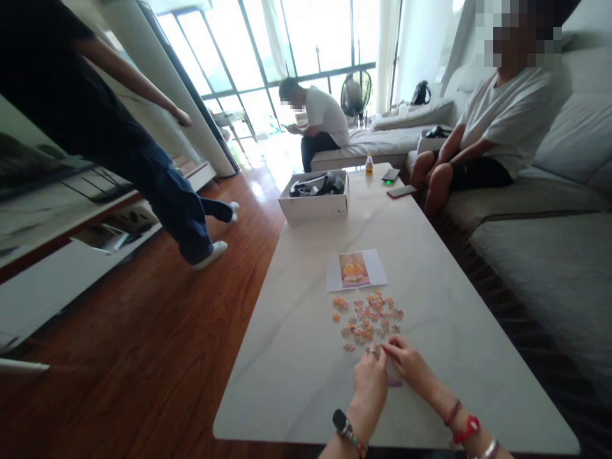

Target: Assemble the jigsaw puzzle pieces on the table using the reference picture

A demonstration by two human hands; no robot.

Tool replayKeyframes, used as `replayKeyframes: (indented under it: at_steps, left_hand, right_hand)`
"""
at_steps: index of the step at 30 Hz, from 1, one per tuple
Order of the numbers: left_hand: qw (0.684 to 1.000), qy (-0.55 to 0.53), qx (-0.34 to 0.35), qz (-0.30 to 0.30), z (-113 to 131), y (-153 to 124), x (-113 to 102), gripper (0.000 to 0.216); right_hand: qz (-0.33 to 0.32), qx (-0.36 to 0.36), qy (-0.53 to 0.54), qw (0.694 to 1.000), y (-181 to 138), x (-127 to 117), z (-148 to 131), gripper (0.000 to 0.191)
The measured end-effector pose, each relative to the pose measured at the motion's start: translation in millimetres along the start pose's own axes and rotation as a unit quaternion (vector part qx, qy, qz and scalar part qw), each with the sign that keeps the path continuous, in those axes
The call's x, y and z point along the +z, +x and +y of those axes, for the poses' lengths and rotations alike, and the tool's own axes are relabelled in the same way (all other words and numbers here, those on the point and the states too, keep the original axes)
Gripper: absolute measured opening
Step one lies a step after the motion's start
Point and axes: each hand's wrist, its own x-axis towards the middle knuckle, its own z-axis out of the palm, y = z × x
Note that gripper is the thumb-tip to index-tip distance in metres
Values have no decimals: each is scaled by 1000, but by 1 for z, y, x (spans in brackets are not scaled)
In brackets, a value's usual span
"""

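My left hand (371, 376) and my right hand (407, 360) meet fingertip to fingertip over the near part of the white table, both closed in a pinch. Whatever lies between the fingers is too small and covered to make out. Just beyond them is a loose spread of orange and pink jigsaw puzzle pieces (368, 319). A narrow purple strip (394, 382) shows on the table between my wrists, partly hidden by my left hand. Behind the pieces lies a white sheet (379, 268) with a printed picture (354, 270) of a yellow figure.
Farther along the table (287, 299) stand an open white box (313, 206) with dark gear, a small bottle (368, 164) and a phone (401, 191). One person sits on the right sofa (549, 248), another by the windows. A third person (162, 185) is on the left floor.
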Motion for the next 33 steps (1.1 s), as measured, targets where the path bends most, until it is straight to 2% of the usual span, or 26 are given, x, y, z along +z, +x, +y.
replayKeyframes:
  at_steps: [4,9,14,17,21,23,26,30,33]
  left_hand:
    - [998,-19,-47,-23,-2,1,3,49]
    - [997,-42,-57,-43,6,6,-8,43]
    - [998,-23,-41,-38,9,3,-18,40]
    - [999,-23,-41,-22,6,-1,-19,41]
    - [998,-41,-39,-15,2,-2,-18,41]
    - [998,-50,-40,-17,1,-2,-17,39]
    - [997,-60,-36,-16,0,2,-18,34]
    - [994,-93,-61,-8,-7,14,-26,29]
    - [987,-127,-88,49,-16,26,-37,25]
  right_hand:
    - [-11,-1,-37,999,-2,3,3,35]
    - [-83,50,-108,989,7,-12,-12,33]
    - [-116,24,-60,991,11,-24,-16,29]
    - [-93,7,-42,995,6,-23,-13,31]
    - [-63,28,-112,991,3,-16,-13,37]
    - [-72,36,-127,989,8,-17,-15,33]
    - [-80,53,-86,992,20,-24,-18,23]
    - [14,72,14,997,34,-33,-19,22]
    - [76,67,65,993,41,-37,-21,20]
